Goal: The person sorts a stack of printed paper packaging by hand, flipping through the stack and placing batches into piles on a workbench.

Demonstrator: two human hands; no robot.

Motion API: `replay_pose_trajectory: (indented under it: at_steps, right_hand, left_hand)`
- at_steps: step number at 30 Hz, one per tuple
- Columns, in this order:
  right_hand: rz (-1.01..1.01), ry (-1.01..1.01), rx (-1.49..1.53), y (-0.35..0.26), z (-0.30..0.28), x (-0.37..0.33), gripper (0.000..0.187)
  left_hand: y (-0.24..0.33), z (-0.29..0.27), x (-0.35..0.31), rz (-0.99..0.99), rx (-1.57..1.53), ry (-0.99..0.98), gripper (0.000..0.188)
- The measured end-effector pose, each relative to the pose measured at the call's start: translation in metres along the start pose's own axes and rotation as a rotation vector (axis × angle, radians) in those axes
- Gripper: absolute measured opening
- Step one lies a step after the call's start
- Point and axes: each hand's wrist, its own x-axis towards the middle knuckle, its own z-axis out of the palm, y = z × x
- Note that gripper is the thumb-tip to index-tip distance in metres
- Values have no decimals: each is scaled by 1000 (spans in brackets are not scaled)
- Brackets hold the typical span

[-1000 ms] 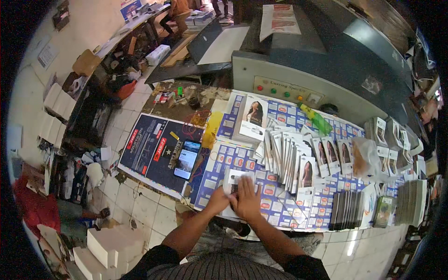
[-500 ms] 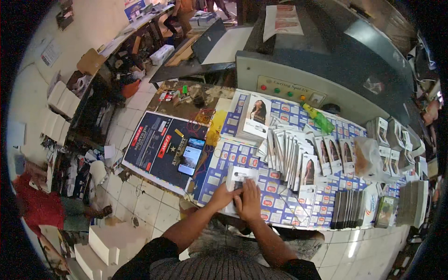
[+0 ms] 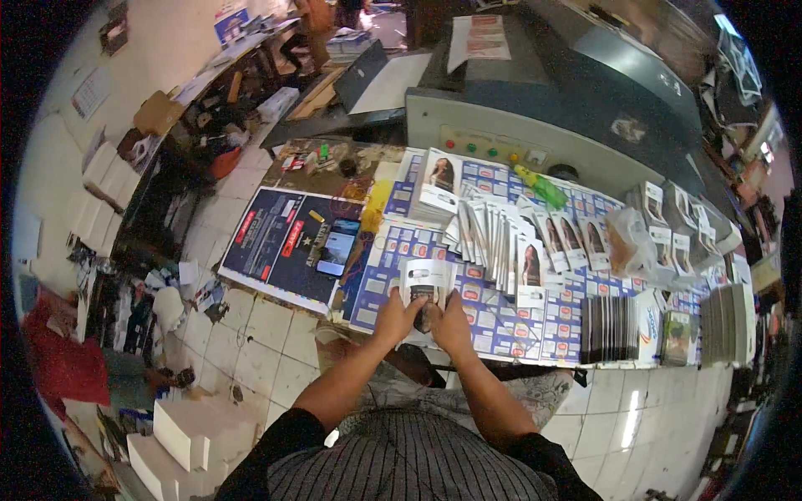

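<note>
At the table's near edge, a small stack of printed leaflets, white with a dark picture, is gripped between my two hands. My left hand closes on its left side, thumb on top. My right hand holds the right side, its thumb close to the left one. The fingers underneath are hidden. Just beyond lies a fanned spread of similar leaflets showing a long-haired figure. A taller leaflet stack stands behind it to the left.
Blue printed sheets cover the table. A phone lies on a dark poster at left. A green bottle lies by the grey machine. A clear bag, a leaflet row and bundles are at right.
My right hand was lying flat over the leaflets; now both hands hold the stack by its sides, with more of its top showing. The whole view has shifted slightly.
</note>
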Motion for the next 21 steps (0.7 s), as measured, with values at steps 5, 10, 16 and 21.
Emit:
replay_pose_trajectory:
  at_steps: [5, 10, 16, 21]
  right_hand:
    - [-202, -52, 408, 43, -28, 12, 57]
    - [-284, -96, 328, 41, -42, -3, 81]
    - [-310, -104, 419, 63, -21, 0, 107]
    - [-206, -260, 768, 48, -32, -6, 116]
  left_hand:
    - [24, -1, -2, 304, -501, -183, 45]
    - [6, -8, -3, 255, -341, -356, 56]
    - [1, 4, -12, 74, -543, -357, 47]
    - [2, 10, -3, 164, -577, -446, 48]
